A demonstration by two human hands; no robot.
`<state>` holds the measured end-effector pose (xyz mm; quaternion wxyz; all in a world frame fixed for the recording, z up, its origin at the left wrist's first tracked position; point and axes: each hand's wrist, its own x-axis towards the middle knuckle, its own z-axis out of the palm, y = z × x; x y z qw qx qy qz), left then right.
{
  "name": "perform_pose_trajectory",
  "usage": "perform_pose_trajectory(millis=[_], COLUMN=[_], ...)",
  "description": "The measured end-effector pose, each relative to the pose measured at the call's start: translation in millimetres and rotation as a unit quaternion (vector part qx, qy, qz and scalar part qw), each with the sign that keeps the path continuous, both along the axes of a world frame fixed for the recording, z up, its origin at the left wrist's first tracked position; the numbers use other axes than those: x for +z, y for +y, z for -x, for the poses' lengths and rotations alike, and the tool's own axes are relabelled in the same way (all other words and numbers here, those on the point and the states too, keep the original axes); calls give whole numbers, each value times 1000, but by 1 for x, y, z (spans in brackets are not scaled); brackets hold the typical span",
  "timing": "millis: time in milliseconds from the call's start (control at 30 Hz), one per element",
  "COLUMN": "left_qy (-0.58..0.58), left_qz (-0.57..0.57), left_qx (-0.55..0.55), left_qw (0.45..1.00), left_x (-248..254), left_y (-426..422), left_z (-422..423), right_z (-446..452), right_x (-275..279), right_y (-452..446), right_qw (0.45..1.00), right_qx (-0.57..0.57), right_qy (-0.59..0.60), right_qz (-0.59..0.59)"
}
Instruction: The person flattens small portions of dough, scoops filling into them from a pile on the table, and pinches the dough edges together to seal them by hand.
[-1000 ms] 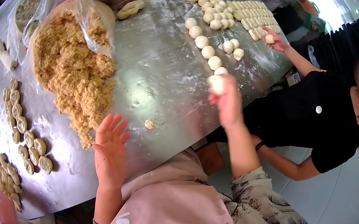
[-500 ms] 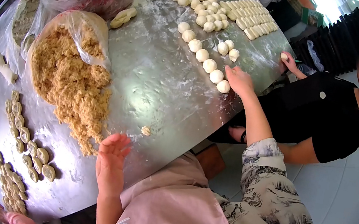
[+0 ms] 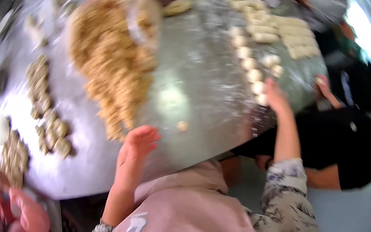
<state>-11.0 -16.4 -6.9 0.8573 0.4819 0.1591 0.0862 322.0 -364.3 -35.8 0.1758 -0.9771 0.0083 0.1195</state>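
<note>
Dough balls (image 3: 251, 74): pale, round, smooth-looking tho blurred, in a slightly bent single row on the metal table (image 3: 196, 79), set close tog. R hand (image 3: 276, 96) is right by the row's near end; can't tell if fingers touch a ball. Filling (image 3: 112, 58): golden-brown, crumbly, big heap, wide at far end, spilling from a clear plastic bag (image 3: 135, 20) & tapering to a narrow tip twd the person. L hand (image 3: 141, 139), nothing in it, palm up-ish, is just beside that tip.
</note>
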Motion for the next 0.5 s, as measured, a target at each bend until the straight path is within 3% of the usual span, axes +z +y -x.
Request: perform_pose_trajectory(millis=[33,100,167,200,267,333,400,500], left_qy=[8,40,67,70,114,162,283,384], left_qz=[-4,-48,-102,-136,-297,-385,-609,-612], left_qx=[24,126,253,320,442,510,493,452], left_qw=[1000,990,960,935,839,752,554,523], left_x=[-2,-1,-7,-10,-31,-43,-31,-35], left_y=[5,17,33,42,66,89,106,120], left_z=[6,21,38,46,65,85,96,105], right_z=[-5,-6,-1,-6,12,38,77,132], right_x=[-11,-12,-11,-17,-5,8,38,56], right_y=[-11,-25,-20,-26,9,45,103,178], right_qw=[999,964,979,973,974,970,962,931], right_qx=[0,186,16,18,21,53,106,226], right_qy=[-39,-161,-202,-228,-220,-215,-219,-187], right_qz=[35,97,4,-11,-56,-101,-125,-216])
